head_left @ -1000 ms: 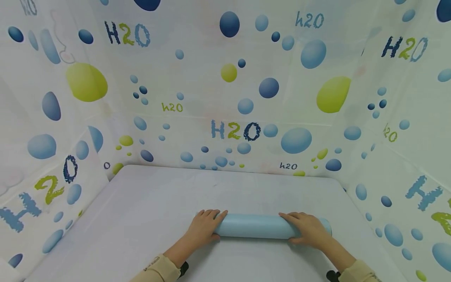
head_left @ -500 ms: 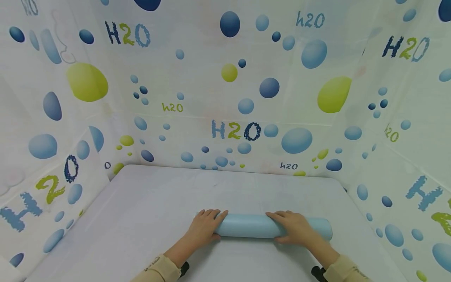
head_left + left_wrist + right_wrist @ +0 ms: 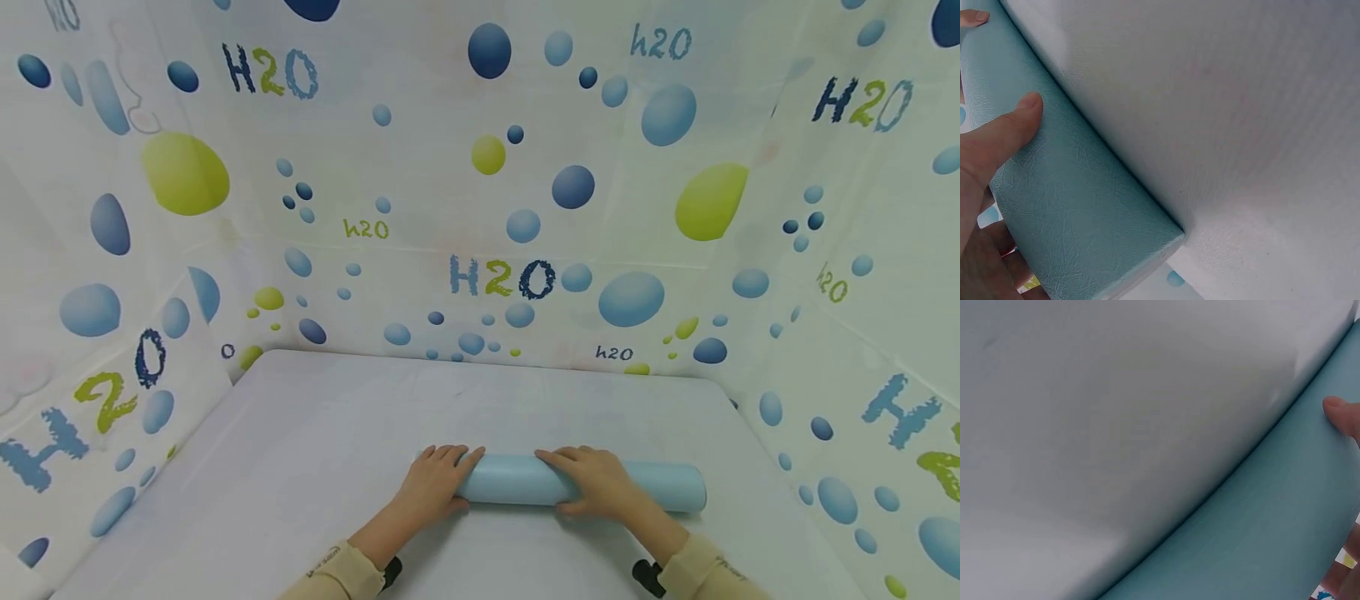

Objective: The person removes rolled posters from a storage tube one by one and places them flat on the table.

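Observation:
A light blue roll (image 3: pixel 517 481) with a leathery surface lies crosswise on the white tabletop, its right end in plain sight. My left hand (image 3: pixel 433 485) grips its left end, fingers over the far side and thumb on the near side. Closer to the middle, my right hand (image 3: pixel 597 483) curves over the roll in the same way. The left wrist view shows the left thumb (image 3: pixel 1013 131) lying along the creased blue surface and the roll's pale end. In the right wrist view the right thumb (image 3: pixel 1341 415) presses on the smooth side; most of that hand is out of frame.
A white-covered table (image 3: pixel 360 400) extends behind and around the roll. Bubble-printed sheets (image 3: pixel 420 167) with H2O lettering hang at the back and both sides. Dark wrist devices (image 3: pixel 648 577) show at both beige cuffs.
My right hand has slid leftward along the roll, from near its right end toward the middle, baring that end. The roll and my left hand have stayed in place.

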The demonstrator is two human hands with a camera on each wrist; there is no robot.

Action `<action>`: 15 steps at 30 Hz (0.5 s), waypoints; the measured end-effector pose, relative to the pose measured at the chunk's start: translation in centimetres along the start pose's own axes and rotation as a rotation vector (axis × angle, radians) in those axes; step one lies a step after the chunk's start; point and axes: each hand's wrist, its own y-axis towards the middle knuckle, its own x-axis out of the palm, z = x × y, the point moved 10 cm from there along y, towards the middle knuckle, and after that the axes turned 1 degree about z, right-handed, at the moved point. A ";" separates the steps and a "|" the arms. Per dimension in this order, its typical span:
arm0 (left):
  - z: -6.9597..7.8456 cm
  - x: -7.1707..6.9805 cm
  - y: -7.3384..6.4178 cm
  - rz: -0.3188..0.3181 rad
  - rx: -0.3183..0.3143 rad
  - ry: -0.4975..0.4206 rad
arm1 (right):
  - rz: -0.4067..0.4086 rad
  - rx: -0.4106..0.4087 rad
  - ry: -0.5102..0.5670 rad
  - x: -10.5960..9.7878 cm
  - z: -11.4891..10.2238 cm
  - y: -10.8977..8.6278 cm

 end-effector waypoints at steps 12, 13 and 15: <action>0.0 -0.1 0.1 -0.011 -0.006 -0.007 | -0.017 -0.023 -0.025 0.5 -1.6 1.6; 0.0 -0.1 0.1 -0.012 -0.007 -0.009 | -0.020 -0.022 -0.031 0.5 -1.6 1.6; 0.0 -0.1 0.1 -0.014 -0.008 -0.010 | -0.025 -0.018 -0.036 0.6 -1.6 1.6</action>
